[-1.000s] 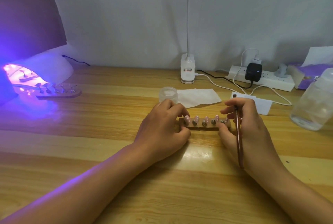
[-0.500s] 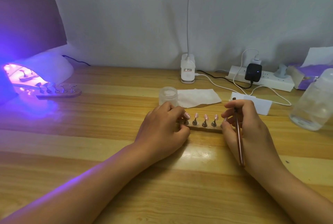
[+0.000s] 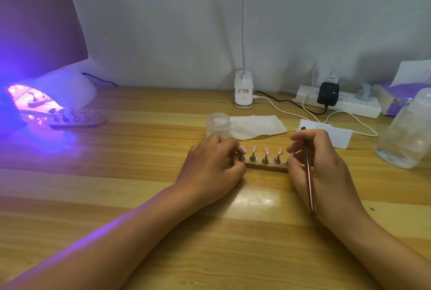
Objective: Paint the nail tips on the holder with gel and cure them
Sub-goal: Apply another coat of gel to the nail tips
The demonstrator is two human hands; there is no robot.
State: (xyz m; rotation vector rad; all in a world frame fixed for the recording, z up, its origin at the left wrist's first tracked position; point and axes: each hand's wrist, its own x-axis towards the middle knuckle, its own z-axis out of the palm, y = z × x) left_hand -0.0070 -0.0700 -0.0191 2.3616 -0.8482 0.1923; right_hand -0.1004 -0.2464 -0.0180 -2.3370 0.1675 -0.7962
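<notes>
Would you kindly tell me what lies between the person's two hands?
In the head view, the wooden holder with pink nail tips lies there; the left hand and the right hand, which also holds a brush, each grip one end.

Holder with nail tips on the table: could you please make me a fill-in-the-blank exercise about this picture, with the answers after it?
1. The near wooden holder carries ____ pink nail tips.
2. The rose-gold brush is held in the ____ hand.
3. The glowing curing lamp stands far to the person's ____.
4. The black adapter is plugged into the white power ____.
Missing words: five; right; left; strip.
</notes>
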